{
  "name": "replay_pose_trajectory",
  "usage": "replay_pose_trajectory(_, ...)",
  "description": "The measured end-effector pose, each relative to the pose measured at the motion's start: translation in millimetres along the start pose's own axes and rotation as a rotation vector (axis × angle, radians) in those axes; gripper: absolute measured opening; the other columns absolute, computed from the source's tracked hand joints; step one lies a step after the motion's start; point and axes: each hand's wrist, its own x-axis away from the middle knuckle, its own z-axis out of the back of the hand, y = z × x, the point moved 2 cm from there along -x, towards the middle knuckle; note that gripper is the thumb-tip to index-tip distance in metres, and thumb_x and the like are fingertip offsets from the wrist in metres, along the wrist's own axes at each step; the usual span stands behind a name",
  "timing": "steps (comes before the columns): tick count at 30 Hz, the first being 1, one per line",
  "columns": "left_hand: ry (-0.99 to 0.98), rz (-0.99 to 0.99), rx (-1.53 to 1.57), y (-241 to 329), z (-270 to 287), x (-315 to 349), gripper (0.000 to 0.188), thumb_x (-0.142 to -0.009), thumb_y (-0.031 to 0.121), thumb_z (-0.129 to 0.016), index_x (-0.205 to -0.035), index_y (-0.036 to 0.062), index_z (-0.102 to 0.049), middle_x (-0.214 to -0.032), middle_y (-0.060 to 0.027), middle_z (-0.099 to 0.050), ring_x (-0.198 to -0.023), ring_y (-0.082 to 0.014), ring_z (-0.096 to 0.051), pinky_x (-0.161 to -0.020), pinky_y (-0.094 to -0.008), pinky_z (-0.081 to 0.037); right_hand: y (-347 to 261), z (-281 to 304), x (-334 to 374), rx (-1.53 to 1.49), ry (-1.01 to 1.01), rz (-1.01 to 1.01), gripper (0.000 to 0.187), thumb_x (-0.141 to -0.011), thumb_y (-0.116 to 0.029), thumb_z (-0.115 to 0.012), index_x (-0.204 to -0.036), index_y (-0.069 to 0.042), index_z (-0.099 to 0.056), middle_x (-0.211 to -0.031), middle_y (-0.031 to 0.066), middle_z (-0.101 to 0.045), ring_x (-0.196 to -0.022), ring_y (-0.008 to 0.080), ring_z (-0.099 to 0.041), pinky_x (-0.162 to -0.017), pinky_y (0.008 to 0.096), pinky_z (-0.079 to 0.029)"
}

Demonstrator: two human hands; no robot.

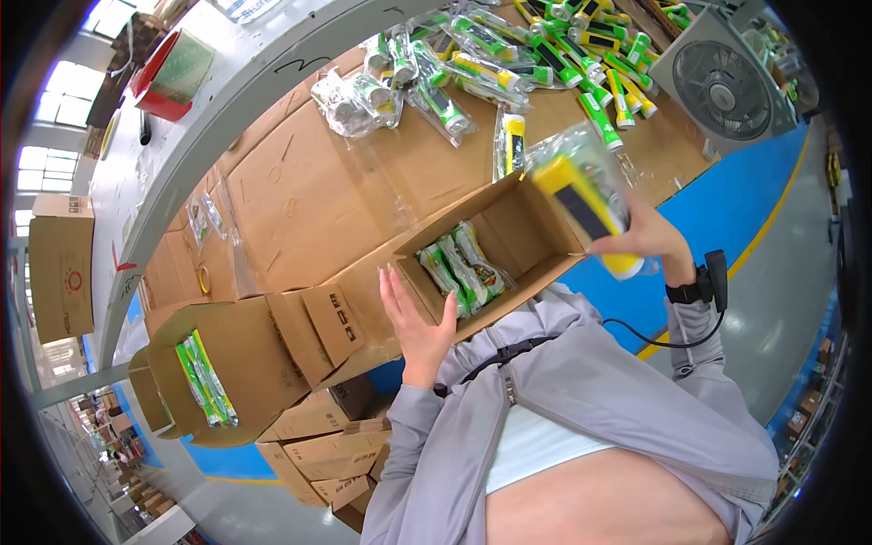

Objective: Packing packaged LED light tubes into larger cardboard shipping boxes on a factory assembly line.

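An open cardboard box [518, 221] stands in front of me at the table's near edge. Several bagged green-and-white flashlights [464, 269] lie side by side in its left part. My left hand [418, 322] rests at the box's left wall, thumb and fingers spread, holding nothing. Above the box's right end, my right hand [647, 238] grips a yellow flashlight [581, 207] with a dark panel. A clear plastic bag surrounds this flashlight, and both are blurred by motion. A bagged yellow flashlight [514, 141] lies just behind the box.
Loose and bagged green and yellow flashlights [581, 54] are heaped at the back, beside a grey fan [724, 91]. At left, another open box [245, 350] holds bagged green packs [207, 380]. Flattened cardboard [318, 191] covers the table; more cartons [327, 440] stand below.
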Motion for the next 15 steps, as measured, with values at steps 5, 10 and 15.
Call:
replay_pose_trajectory(5, -0.341, 0.18, 1.292, 37.1, 28.5, -25.4, 0.092, -0.069, 0.027, -0.077, -0.139, 0.0052, -0.022, -0.13, -0.0137, -0.039, -0.112, -0.0212, -0.049, -0.086, -0.0341, -0.047, -47.8, -91.6, -11.8, 0.038, -0.438, 0.151, 0.055, -0.063, -0.021, -0.073, -0.106, -0.001, -0.045, -0.087, 0.0142, -0.054, -0.081, 0.0257, -0.056, -0.07, 0.0342, -0.044)
replay_pose_trajectory(10, -0.575, 0.331, 1.14, 28.0, 33.7, -28.1, 0.043, -0.07, 0.0, -0.074, -0.103, 0.0037, -0.046, -0.099, -0.0064, -0.058, -0.088, -0.0126, -0.059, -0.073, -0.0256, -0.05, -35.5, -146.0, -7.3, -0.081, -0.309, 0.227, 0.059, -0.063, -0.029, -0.078, -0.103, 0.0, -0.047, -0.085, 0.0128, -0.053, -0.079, 0.0247, -0.054, -0.071, 0.0329, -0.043)
replay_pose_trajectory(15, -0.521, 0.243, 1.113, 21.8, 35.7, -29.4, 0.039, -0.07, 0.004, -0.076, -0.098, 0.0021, -0.048, -0.089, -0.0058, -0.062, -0.083, -0.0111, -0.06, -0.071, -0.0255, -0.051, -44.3, -159.4, -10.6, -0.307, -0.366, 0.075, 0.06, -0.065, -0.03, -0.078, -0.11, 0.001, -0.053, -0.085, 0.0114, -0.06, -0.075, 0.0209, -0.057, -0.069, 0.0302, -0.045)
